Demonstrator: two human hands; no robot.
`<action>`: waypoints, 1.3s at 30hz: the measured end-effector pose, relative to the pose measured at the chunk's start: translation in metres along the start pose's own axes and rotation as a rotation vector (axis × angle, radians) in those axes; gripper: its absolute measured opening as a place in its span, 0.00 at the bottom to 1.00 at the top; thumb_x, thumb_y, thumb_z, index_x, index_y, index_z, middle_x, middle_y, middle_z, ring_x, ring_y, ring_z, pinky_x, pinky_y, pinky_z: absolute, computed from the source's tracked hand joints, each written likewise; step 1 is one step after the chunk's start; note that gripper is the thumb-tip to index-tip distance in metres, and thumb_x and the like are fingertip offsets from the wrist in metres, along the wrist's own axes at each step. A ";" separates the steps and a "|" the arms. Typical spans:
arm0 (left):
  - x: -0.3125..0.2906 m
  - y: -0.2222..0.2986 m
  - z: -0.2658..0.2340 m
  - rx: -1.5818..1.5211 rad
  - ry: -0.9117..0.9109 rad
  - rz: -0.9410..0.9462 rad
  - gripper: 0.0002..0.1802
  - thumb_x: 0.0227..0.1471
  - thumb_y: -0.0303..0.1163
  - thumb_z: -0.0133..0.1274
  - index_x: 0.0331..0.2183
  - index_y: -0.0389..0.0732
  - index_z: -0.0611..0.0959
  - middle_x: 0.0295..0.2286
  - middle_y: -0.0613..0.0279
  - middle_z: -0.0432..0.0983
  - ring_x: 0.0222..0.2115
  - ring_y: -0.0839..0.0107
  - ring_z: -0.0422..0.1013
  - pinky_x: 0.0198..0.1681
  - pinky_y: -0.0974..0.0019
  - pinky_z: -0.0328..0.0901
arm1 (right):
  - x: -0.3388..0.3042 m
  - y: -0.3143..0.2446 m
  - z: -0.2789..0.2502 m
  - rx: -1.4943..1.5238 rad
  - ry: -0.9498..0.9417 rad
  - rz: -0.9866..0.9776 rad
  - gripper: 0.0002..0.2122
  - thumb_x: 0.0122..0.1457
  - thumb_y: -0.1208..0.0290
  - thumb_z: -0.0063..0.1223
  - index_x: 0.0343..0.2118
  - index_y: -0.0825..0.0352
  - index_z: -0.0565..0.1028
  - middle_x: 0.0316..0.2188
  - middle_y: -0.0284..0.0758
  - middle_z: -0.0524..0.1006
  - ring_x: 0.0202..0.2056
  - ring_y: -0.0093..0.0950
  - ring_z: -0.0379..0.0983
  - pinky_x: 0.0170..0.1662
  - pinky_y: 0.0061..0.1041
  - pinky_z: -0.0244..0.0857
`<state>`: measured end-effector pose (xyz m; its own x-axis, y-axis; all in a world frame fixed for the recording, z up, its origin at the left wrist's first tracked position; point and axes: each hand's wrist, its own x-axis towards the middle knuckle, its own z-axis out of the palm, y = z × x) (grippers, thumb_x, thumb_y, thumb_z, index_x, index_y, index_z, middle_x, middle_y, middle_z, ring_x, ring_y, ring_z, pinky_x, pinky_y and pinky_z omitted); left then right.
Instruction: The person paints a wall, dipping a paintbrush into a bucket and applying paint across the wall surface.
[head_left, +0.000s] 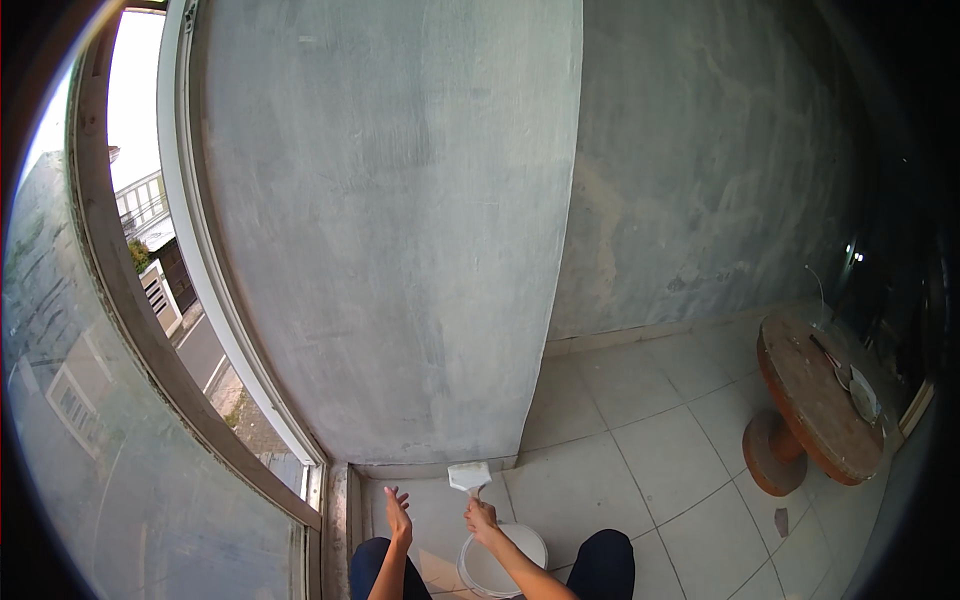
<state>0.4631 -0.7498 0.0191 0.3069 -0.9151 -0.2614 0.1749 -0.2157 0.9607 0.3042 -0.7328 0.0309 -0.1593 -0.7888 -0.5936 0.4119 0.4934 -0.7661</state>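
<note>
Presently, head view | flat white-headed brush (468, 477) near centre, seen just beyond the round white bucket (542, 548); right hand (482, 518) wrapped round its handle | left hand (398, 514): fingers extended, holding nothing | brush judged light, soft-tipped, best held by handle | far wall (400, 230): grey, streaky; floor (655, 460): square tiles; right: round wooden table (800, 385)

The left grip (398, 514) is loosely unfolded, the right grip (481, 519) curled closed.
</note>
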 end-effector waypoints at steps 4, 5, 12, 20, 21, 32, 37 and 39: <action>-0.004 0.013 -0.004 -0.012 -0.035 -0.031 0.44 0.39 0.66 0.21 0.48 0.40 0.56 0.42 0.47 0.59 0.41 0.55 0.57 0.45 0.55 0.47 | -0.070 -0.036 -0.047 0.070 -0.296 0.059 0.10 0.52 0.64 0.38 0.21 0.65 0.63 0.09 0.25 0.56 0.06 0.11 0.43 0.07 0.12 0.36; -0.004 0.015 -0.002 -0.014 -0.036 -0.034 0.44 0.39 0.66 0.21 0.48 0.40 0.56 0.42 0.47 0.59 0.41 0.55 0.57 0.45 0.55 0.47 | -0.093 -0.049 -0.065 0.017 -0.338 0.085 0.10 0.52 0.64 0.38 0.22 0.66 0.63 0.09 0.25 0.56 0.06 0.11 0.43 0.07 0.11 0.36; 0.004 0.009 0.006 -0.040 -0.064 -0.082 0.45 0.38 0.67 0.21 0.48 0.40 0.54 0.42 0.47 0.58 0.41 0.55 0.56 0.43 0.55 0.48 | -0.185 -0.021 -0.144 -0.038 -0.222 0.339 0.09 0.51 0.66 0.36 0.23 0.67 0.64 0.11 0.28 0.59 0.06 0.12 0.46 0.08 0.12 0.39; 0.014 -0.018 0.014 -0.062 -0.030 -0.147 0.44 0.38 0.66 0.21 0.49 0.41 0.54 0.43 0.45 0.57 0.43 0.52 0.55 0.45 0.51 0.46 | -0.080 0.069 -0.074 0.331 0.005 0.365 0.05 0.48 0.75 0.33 0.17 0.67 0.58 0.11 0.31 0.59 0.07 0.16 0.46 0.07 0.15 0.38; 0.015 -0.022 0.015 -0.043 -0.048 -0.130 0.44 0.38 0.66 0.21 0.49 0.41 0.54 0.43 0.45 0.57 0.43 0.51 0.54 0.45 0.51 0.45 | -0.070 0.067 -0.065 0.280 0.096 0.327 0.07 0.50 0.74 0.33 0.17 0.66 0.58 0.10 0.30 0.58 0.07 0.16 0.46 0.08 0.16 0.38; 0.021 -0.031 0.012 0.024 -0.090 -0.055 0.43 0.39 0.65 0.21 0.49 0.42 0.54 0.43 0.46 0.57 0.42 0.51 0.56 0.44 0.51 0.48 | -0.107 0.067 -0.058 0.364 0.074 0.069 0.06 0.49 0.71 0.36 0.19 0.64 0.57 0.11 0.31 0.59 0.06 0.15 0.46 0.07 0.15 0.38; 0.029 -0.039 0.005 0.036 -0.084 0.021 0.42 0.39 0.65 0.21 0.49 0.43 0.54 0.43 0.46 0.58 0.41 0.52 0.56 0.43 0.51 0.48 | -0.151 0.067 -0.062 0.312 0.024 0.022 0.06 0.50 0.69 0.38 0.22 0.64 0.59 0.10 0.29 0.58 0.06 0.14 0.45 0.07 0.14 0.37; 0.030 -0.041 0.010 0.036 -0.087 0.013 0.42 0.39 0.65 0.21 0.49 0.43 0.54 0.42 0.46 0.58 0.41 0.52 0.56 0.43 0.52 0.49 | -0.172 0.061 -0.065 0.259 0.179 0.009 0.06 0.50 0.67 0.36 0.25 0.63 0.65 0.09 0.28 0.58 0.06 0.16 0.47 0.07 0.14 0.41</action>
<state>0.4557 -0.7714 -0.0274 0.2263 -0.9436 -0.2415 0.1370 -0.2146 0.9670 0.2979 -0.5429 0.0707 -0.3002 -0.6964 -0.6519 0.6250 0.3727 -0.6859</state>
